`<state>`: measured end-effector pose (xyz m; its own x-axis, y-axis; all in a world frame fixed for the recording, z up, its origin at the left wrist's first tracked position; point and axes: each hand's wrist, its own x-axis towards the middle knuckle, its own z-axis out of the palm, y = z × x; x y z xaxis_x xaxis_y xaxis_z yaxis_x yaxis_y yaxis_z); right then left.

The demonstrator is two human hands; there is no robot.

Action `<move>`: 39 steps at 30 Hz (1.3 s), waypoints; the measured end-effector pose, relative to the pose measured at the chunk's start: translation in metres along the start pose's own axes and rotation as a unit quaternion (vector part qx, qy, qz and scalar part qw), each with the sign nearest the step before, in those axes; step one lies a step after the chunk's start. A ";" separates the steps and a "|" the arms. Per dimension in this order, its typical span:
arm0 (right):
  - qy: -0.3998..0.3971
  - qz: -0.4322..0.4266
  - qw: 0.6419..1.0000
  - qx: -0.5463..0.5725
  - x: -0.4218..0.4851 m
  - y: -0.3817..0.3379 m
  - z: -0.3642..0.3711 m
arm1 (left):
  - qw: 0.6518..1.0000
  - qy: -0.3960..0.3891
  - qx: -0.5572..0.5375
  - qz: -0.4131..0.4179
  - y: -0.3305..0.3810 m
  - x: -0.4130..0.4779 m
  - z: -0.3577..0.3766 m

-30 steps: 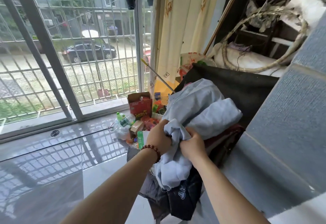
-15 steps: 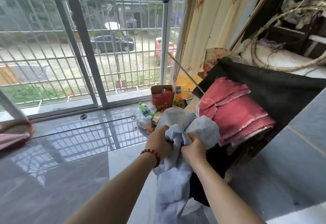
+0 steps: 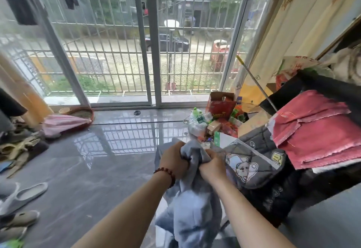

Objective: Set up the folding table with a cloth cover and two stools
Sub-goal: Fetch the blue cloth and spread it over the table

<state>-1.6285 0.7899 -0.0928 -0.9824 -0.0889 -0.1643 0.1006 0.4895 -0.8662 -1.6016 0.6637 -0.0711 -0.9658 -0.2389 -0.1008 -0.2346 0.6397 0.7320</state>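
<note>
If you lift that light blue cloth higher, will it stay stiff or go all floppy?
Probably floppy: the light blue cloth bunches up where the left hand and right hand grip it, and hangs down in loose folds. It is likely light too, since it dangles from that one gathered bit.

A home: slippers (image 3: pixel 29 191) on the floor (image 3: pixel 97 169), curtains (image 3: pixel 293 23), folded blankets (image 3: pixel 316 130).
</note>
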 end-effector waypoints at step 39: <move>-0.389 -0.197 0.898 -0.049 0.069 -0.135 0.237 | 0.836 0.414 -0.205 -0.296 -0.146 -0.020 -0.146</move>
<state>-1.6722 0.5118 -0.0994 -0.5270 -0.8332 -0.1672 -0.2820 0.3571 -0.8905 -1.5323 0.4686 -0.0773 -0.2468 -0.9572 -0.1509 -0.4224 -0.0339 0.9058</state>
